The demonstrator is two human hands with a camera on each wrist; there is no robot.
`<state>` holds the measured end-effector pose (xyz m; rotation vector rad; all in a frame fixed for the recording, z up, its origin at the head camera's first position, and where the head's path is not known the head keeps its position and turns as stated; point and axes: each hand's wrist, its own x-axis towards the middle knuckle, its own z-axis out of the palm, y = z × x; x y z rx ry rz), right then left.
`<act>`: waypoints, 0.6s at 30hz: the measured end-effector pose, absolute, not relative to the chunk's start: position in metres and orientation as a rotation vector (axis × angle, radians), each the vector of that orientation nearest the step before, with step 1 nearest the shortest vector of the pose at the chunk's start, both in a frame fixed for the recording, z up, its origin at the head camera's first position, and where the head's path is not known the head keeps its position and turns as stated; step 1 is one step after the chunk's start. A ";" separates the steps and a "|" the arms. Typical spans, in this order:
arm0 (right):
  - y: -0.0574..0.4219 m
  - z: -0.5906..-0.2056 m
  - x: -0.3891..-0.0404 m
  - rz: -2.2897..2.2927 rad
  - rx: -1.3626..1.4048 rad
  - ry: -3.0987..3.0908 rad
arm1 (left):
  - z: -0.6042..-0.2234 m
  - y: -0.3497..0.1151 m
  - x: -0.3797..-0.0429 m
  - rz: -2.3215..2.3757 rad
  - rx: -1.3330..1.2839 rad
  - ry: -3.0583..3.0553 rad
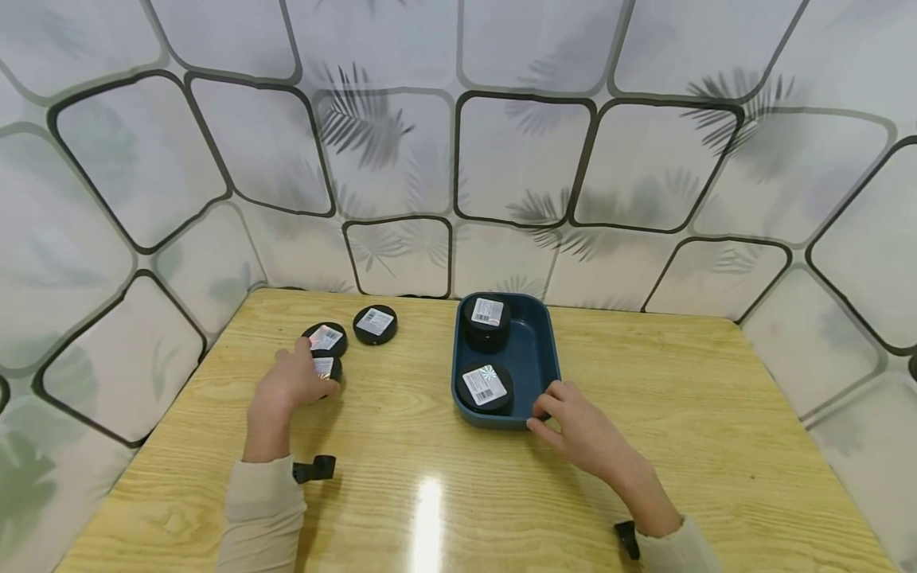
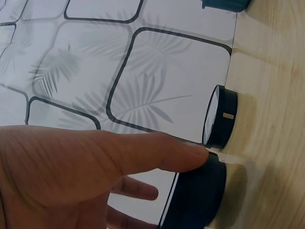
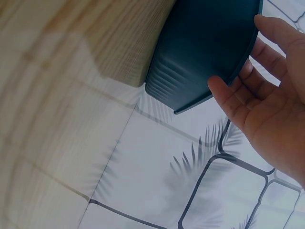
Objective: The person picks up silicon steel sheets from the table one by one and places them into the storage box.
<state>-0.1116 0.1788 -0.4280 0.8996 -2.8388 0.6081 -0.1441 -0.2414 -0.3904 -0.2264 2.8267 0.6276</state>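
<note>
My left hand [image 1: 286, 382] is at the left of the table, its thumb and fingers spread around a black round tin [image 1: 325, 368] with a white label. In the left wrist view the thumb tip presses the edge of this tin [image 2: 200, 195]. Just beyond it lies a second labelled tin [image 1: 327, 341], and a third tin [image 1: 375, 325] sits farther right. My right hand [image 1: 583, 430] holds the near right corner of a dark blue bin [image 1: 552, 350], thumb and fingers at its rim. Inside the bin, stacked tins [image 1: 487, 314] stand at the back left and another tin [image 1: 485, 386] at the front left.
The wooden table [image 1: 401, 493] backs onto a patterned curtain [image 1: 401, 175] that also closes off both sides. A black strap mount [image 1: 315, 468] juts from the left wrist, another mount [image 1: 626, 539] from the right.
</note>
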 end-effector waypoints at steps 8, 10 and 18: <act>0.179 -0.429 -0.112 0.608 0.897 -2.841 | -0.385 -0.236 -0.145 0.578 -0.122 2.978; 0.179 -0.429 -0.112 0.606 0.901 -2.836 | -0.385 -0.234 -0.145 0.569 -0.093 3.023; 0.180 -0.430 -0.112 0.602 0.905 -2.824 | -0.385 -0.227 -0.147 0.549 0.042 3.167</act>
